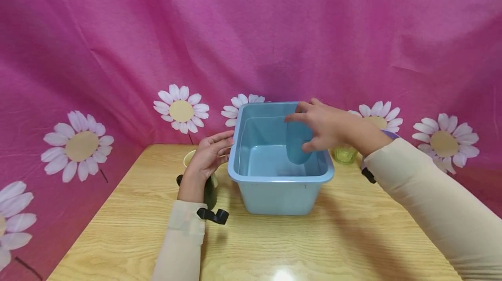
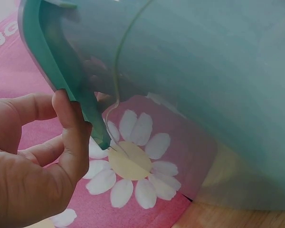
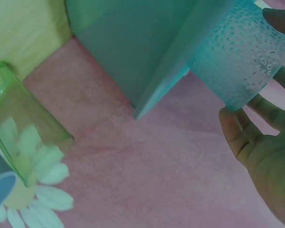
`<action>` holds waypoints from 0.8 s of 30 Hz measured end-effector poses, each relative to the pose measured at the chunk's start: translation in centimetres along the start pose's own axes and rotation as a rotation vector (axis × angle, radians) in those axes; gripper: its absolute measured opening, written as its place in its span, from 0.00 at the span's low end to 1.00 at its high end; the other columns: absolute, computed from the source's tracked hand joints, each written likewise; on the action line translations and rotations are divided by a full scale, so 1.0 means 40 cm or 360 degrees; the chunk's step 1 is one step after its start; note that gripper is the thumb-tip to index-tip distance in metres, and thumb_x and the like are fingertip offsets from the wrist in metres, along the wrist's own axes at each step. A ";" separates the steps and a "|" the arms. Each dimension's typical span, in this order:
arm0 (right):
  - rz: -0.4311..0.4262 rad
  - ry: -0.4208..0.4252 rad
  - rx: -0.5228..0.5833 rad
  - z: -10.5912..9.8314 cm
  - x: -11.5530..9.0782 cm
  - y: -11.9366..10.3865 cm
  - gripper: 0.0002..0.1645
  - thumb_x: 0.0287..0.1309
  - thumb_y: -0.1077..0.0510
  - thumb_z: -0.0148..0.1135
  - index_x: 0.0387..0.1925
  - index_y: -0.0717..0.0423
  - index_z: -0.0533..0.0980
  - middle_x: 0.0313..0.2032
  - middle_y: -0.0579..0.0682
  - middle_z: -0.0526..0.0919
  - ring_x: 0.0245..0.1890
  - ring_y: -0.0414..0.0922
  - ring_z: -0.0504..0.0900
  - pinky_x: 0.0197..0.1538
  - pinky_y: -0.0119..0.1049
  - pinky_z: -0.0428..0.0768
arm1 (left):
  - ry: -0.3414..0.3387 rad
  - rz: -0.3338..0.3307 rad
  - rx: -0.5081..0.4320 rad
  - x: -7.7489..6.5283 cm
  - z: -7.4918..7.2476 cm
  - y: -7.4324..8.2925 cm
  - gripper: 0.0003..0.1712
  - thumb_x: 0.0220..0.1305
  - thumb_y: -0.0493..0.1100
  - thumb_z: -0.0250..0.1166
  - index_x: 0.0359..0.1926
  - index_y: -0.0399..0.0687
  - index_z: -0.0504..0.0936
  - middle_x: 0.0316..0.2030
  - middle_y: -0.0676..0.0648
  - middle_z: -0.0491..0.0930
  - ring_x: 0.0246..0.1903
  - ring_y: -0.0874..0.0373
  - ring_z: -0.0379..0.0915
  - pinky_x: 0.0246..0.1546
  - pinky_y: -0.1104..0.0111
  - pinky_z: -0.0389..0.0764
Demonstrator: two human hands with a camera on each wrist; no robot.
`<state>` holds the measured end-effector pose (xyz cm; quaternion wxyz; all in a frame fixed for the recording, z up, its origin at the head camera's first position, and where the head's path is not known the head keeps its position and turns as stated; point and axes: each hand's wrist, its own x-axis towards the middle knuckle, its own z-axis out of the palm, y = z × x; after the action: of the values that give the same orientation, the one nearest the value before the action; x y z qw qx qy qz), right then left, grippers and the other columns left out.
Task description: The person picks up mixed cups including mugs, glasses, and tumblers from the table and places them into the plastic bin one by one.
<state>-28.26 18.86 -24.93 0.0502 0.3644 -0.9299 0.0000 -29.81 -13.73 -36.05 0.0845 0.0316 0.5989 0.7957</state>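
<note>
A light blue plastic tub (image 1: 280,196) stands on the table. My left hand (image 1: 209,154) holds its left rim; in the left wrist view the bent fingers (image 2: 69,118) meet the rim's lip (image 2: 61,61). Over the tub's right part, my right hand (image 1: 323,126) grips a translucent blue tumbler (image 1: 297,141) from above, its lower part inside the tub. Up close, the tumbler (image 3: 249,52) has a pebbled surface, with the right hand's fingers (image 3: 235,130) and thumb around its rim. The visible inside of the tub shows only its bare floor beside the tumbler.
Right of the tub stands a green clear glass (image 1: 345,154), and a purple object (image 1: 390,134) is partly hidden by the right arm. Beside the left wrist are a pale yellow-rimmed item (image 1: 188,157) and a dark green object (image 1: 210,196). A pink flowered cloth (image 1: 251,32) hangs behind.
</note>
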 end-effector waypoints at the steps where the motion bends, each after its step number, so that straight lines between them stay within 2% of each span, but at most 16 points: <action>1: -0.0003 -0.0004 0.0007 0.005 0.001 0.000 0.45 0.47 0.47 0.74 0.69 0.48 0.74 0.61 0.57 0.73 0.57 0.55 0.69 0.52 0.53 0.80 | -0.0004 0.0003 -0.0001 0.000 0.000 0.001 0.24 0.69 0.36 0.66 0.64 0.36 0.77 0.42 0.49 0.86 0.33 0.57 0.84 0.36 0.67 0.84; 13: -0.0124 -0.0075 -0.0001 0.077 0.005 -0.024 0.44 0.46 0.49 0.76 0.67 0.50 0.75 0.54 0.56 0.75 0.50 0.55 0.70 0.47 0.50 0.79 | -0.0020 0.0012 -0.0021 0.001 0.005 0.003 0.25 0.69 0.35 0.65 0.66 0.34 0.75 0.40 0.50 0.86 0.32 0.57 0.83 0.35 0.67 0.84; 17: -0.0115 -0.0129 0.0015 0.094 0.006 -0.034 0.44 0.45 0.50 0.78 0.66 0.49 0.76 0.54 0.56 0.75 0.51 0.55 0.71 0.47 0.50 0.81 | -0.0011 0.0002 -0.0019 0.000 0.003 0.002 0.24 0.69 0.36 0.66 0.65 0.35 0.77 0.41 0.49 0.86 0.33 0.57 0.83 0.36 0.67 0.84; 24: -0.0071 -0.0298 0.0078 0.119 0.008 -0.051 0.42 0.48 0.49 0.81 0.66 0.45 0.76 0.54 0.54 0.74 0.52 0.54 0.70 0.49 0.49 0.80 | -0.0006 -0.0005 0.0004 0.000 0.000 0.001 0.24 0.69 0.37 0.66 0.65 0.36 0.78 0.43 0.48 0.86 0.34 0.56 0.84 0.39 0.65 0.85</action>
<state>-27.56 16.95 -29.72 -0.0459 0.3845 -0.9219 -0.0123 -29.79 -13.73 -36.02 0.0868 0.0321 0.5998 0.7948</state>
